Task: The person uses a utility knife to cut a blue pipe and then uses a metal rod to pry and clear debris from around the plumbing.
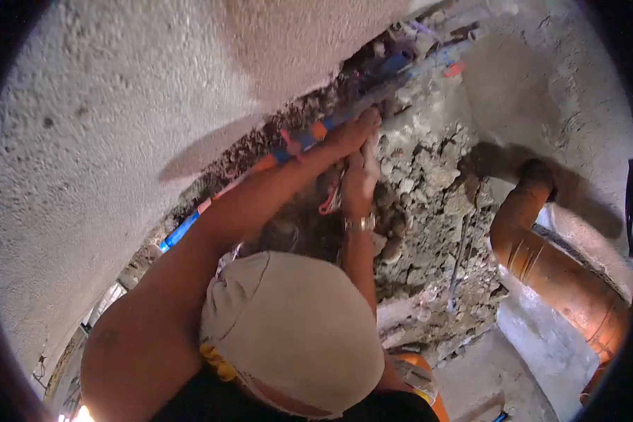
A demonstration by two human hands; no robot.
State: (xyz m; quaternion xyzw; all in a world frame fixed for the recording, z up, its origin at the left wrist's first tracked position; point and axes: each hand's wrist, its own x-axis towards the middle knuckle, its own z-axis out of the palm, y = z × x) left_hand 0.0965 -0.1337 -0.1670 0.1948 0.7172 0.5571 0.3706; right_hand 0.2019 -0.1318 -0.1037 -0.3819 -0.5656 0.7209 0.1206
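Neither of my own hands shows in the head view. Another person in a light cap (295, 323) and black top leans into the lower middle, seen from above and behind. That person's left hand (359, 133) and right hand (359, 186), with a metal watch (359, 224) on the wrist, come together over the rubble beside a blue pipe (179, 231) with orange sections. What those hands grip, if anything, I cannot make out. A thin red loop (326, 204) hangs just left of the right hand.
A rough plastered wall (133, 105) fills the upper left. Broken rubble (429, 183) lies right of the other person's hands, with a thin rod (460, 260) in it. A thick orange drain pipe (555, 274) bends out at the right. A small red piece (454, 69) lies farther up.
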